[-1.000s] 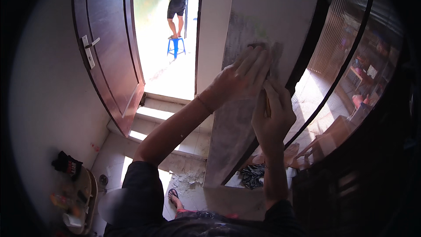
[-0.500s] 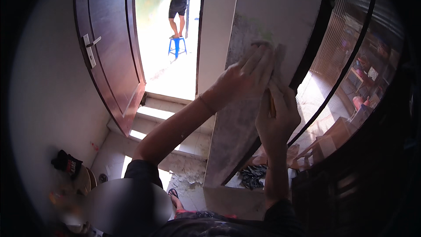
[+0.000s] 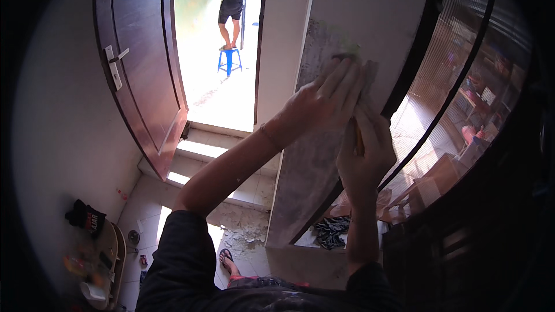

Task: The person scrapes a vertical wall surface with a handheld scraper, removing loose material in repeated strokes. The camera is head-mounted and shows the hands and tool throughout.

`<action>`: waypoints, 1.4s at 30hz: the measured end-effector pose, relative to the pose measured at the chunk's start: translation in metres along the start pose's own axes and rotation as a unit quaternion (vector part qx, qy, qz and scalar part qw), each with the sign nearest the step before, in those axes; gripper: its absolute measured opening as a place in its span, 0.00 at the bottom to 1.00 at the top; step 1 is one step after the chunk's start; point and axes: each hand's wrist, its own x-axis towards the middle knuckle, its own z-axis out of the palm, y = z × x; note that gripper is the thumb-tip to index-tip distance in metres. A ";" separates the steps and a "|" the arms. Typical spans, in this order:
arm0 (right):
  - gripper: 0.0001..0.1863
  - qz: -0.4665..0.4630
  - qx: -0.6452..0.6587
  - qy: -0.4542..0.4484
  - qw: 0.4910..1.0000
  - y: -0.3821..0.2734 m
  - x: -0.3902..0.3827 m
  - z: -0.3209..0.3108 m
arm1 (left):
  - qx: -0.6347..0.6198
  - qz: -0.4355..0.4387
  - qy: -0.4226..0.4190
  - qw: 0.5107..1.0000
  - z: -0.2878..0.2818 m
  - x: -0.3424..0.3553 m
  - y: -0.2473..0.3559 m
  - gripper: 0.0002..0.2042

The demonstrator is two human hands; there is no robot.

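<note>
Raised against a grey, patchy wall strip (image 3: 306,185), my left hand (image 3: 332,95) has its fingers together, pressing on the flat blade of a scraper (image 3: 359,138); the fingertips partly hide the blade. Just below and to the right, my right hand (image 3: 365,150) is closed round the scraper's orange handle. The wall surface under the blade is mottled, with a faint green patch (image 3: 347,43) just above the fingers.
An open brown door (image 3: 141,58) and steps (image 3: 199,138) lead outside, where a person (image 3: 231,6) stands on a blue stool (image 3: 229,60). A glazed panel (image 3: 439,98) is at right, a small cluttered table (image 3: 118,248) lower left, flakes (image 3: 243,231) on the floor.
Both my hands have shifted slightly to the right along the wall with the scraper, keeping the same grip. The person outside stays on the stool.
</note>
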 end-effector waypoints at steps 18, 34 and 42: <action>0.12 0.028 -0.005 -0.019 0.999 -0.004 0.012 0.007 | -0.012 -0.001 -0.010 1.000 0.003 0.007 -0.017 0.21; 0.12 0.037 0.000 -0.014 0.999 -0.010 0.016 0.009 | -0.023 -0.011 -0.005 1.000 -0.001 0.005 -0.022 0.21; 0.12 0.061 -0.012 -0.029 0.998 -0.010 0.018 0.014 | -0.023 -0.023 -0.021 0.999 0.002 0.006 -0.030 0.20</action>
